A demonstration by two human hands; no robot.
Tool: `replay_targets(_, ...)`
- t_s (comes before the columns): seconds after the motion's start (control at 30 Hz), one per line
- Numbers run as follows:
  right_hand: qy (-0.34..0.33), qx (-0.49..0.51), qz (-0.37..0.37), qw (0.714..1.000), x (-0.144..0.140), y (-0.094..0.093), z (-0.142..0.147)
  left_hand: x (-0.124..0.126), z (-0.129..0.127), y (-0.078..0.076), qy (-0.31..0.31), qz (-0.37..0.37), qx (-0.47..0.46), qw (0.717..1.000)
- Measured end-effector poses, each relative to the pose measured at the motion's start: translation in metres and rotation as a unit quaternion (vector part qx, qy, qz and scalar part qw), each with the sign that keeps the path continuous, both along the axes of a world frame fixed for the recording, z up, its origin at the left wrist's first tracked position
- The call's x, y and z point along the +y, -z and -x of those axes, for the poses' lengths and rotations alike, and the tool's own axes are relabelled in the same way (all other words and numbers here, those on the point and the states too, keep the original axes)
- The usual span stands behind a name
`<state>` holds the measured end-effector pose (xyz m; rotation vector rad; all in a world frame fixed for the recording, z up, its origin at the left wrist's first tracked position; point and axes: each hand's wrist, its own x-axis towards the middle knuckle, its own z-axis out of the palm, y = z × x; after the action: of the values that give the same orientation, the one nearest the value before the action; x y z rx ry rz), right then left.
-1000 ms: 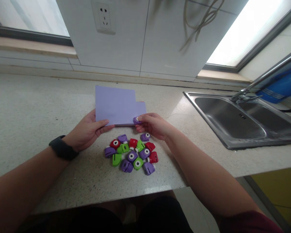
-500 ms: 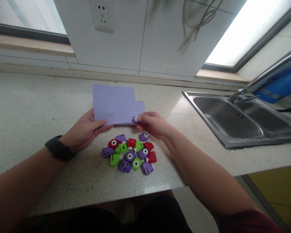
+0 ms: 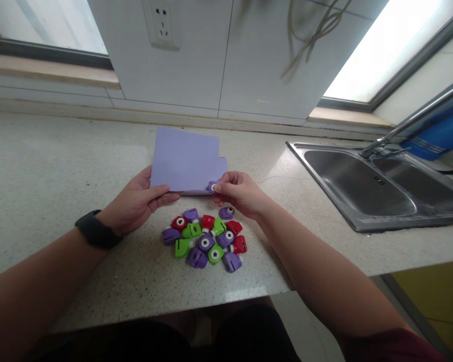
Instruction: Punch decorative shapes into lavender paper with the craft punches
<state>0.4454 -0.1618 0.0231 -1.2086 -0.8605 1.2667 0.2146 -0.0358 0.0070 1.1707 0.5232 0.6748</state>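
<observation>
My left hand (image 3: 141, 201) is closed on the lower left edge of a sheet of purple paper (image 3: 184, 161), thumb on top and fingers beneath. At the sheet's lower right corner, my right hand (image 3: 239, 193) pinches a small purple paper punch (image 3: 213, 187), its white round face showing under the thumb. The punch touches the paper's edge; whether the sheet sits in its slot is hidden. Another purple piece (image 3: 222, 165) shows beyond the sheet's right edge. Just below the hands lies a cluster of similar punches, among them a green one (image 3: 215, 254), a red one (image 3: 207, 222) and a purple one (image 3: 232, 262).
The speckled countertop (image 3: 117, 281) runs along the tiled wall, with its front edge close to my body. A steel double sink (image 3: 347, 221) with a faucet (image 3: 377, 146) is at the right. A socket (image 3: 162, 25) and a looped cable (image 3: 317, 35) are on the wall.
The paper has shifted slightly right and turned a little, with my left hand following. The punch stays pinched at its lower right corner. The whole view has also moved slightly.
</observation>
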Motion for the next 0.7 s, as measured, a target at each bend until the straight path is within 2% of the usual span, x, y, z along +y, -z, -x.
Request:
replay_targets(0.13, 0.009, -0.099, -0.042, 0.994, -0.003, 0.000, 0.004, -0.001, 0.001, -0.001, 0.004, -0.009, -0.020, 1.000)
replay_targets(0.27, 0.039, -0.226, -0.078, 0.970, -0.007, -0.003, 0.009, -0.004, 0.001, -0.003, 0.004, -0.014, -0.029, 0.999)
replay_targets(0.33, 0.054, -0.310, -0.111, 0.943, -0.009, -0.005, 0.011, -0.004, 0.000, -0.003, 0.001, -0.020, -0.022, 1.000)
replay_targets(0.4, 0.074, -0.399, -0.147, 0.902, -0.011, -0.008, 0.012, -0.005, -0.002, -0.003, -0.002, -0.029, -0.010, 1.000)
replay_targets(0.5, 0.093, -0.480, -0.198, 0.849, -0.012, -0.010, 0.013, -0.005, -0.005, 0.000, -0.009, -0.046, 0.012, 0.999)
replay_targets(0.63, 0.102, -0.507, -0.249, 0.819, -0.013, -0.011, 0.013, -0.002, -0.007, 0.012, -0.068, -0.068, 0.033, 0.995)
replay_targets(0.7, 0.107, -0.515, -0.259, 0.810, -0.013, -0.010, 0.012, -0.001, -0.006, 0.020, -0.058, -0.092, 0.038, 0.993)
